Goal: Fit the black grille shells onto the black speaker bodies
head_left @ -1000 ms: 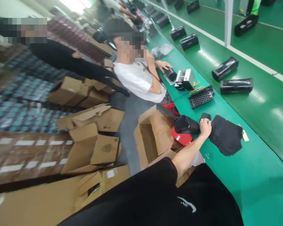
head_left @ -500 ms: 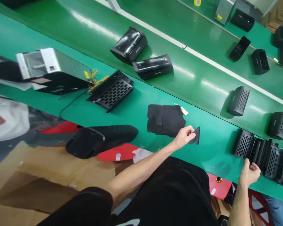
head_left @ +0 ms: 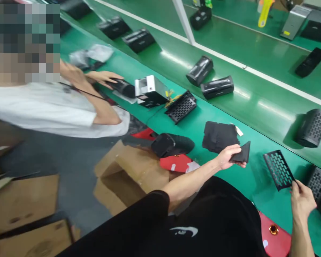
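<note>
Green worktop (head_left: 264, 198) runs slantwise beside a shiny green belt (head_left: 259, 94), where black speaker cases lie spaced out, among them a glossy one (head_left: 218, 87) and one with a slotted face (head_left: 312, 128). Over the worktop's near side, the person's left hand (head_left: 230, 157) has its thumb and fingers clamped on a small black sheet (head_left: 242, 153), thumb on top and fingertips below, just beside a flat black cloth-like pile (head_left: 220, 136) with a pale tag (head_left: 239, 131) at its edge. Farther right, the right hand (head_left: 302, 200) pinches the lower corner of a slotted black panel (head_left: 279, 169), which is tilted up; whether it touches the worktop I cannot tell. More slotted black parts (head_left: 319, 182) sit behind that hand at the right edge. To the left, another slotted panel (head_left: 183, 107) lies by a metal box (head_left: 152, 91), and a black case (head_left: 173, 144) rests near a red stool (head_left: 175, 163) and an open cardboard box (head_left: 143, 167). Beyond, a co-worker's hand (head_left: 104, 76) touches a dark rounded case (head_left: 124, 87).
</note>
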A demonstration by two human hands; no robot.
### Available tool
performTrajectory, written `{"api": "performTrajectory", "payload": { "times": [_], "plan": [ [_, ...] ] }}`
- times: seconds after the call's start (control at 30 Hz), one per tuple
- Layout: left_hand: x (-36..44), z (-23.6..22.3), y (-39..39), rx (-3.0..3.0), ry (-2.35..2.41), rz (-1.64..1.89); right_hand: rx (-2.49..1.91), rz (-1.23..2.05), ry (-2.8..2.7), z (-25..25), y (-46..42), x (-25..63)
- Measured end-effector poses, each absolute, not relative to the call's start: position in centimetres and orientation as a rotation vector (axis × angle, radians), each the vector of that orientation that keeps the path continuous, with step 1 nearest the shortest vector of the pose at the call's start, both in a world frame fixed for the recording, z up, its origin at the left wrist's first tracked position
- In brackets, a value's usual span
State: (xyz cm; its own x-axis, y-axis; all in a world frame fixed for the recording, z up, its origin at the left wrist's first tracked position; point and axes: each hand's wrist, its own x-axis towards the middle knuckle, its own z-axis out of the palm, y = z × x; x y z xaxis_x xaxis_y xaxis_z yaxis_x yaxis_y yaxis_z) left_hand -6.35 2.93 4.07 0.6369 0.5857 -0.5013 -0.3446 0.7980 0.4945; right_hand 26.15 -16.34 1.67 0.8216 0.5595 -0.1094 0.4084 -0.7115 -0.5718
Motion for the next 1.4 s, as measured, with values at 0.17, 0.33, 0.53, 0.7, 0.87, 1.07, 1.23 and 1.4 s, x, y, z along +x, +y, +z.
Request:
{"api": "performTrajectory", "payload": {
  "times": [0.17,0.33,0.53,0.7,0.87,1.07,1.23,1.4],
  "plan": [
    [-5.6,4.0,2.2,0.327,0.701,0.501,-2.304,0.635,-0.849,1.1,-9.9,22.9],
    [-4.5,3.9,1.1,0.315,0.607,0.382,-1.95,1.107,-0.733,4.2,-8.6,17.3],
    [-4.8,4.6,1.5,0.548,0.562,0.342,-1.514,1.592,-0.296,5.0,-9.3,13.7],
    [-5.7,4.1,2.4,0.846,0.642,0.397,-1.676,1.244,-0.258,6.6,-11.1,16.0],
    [-4.5,1.2,2.0,0.415,0.667,0.337,-1.835,1.058,-0.5,8.5,-12.1,16.4],
    [-2.6,-1.5,1.1,0.51,0.814,0.474,-1.969,0.917,-0.465,5.5,-14.5,17.4],
    [1.2,-1.7,3.8,1.247,0.756,0.558,-2.11,0.735,-0.394,0.7,-14.9,18.8],
    [5.5,-3.9,6.7,1.734,0.669,0.368,-2.323,0.614,-0.401,-2.6,-13.9,19.9]
  ]
}}
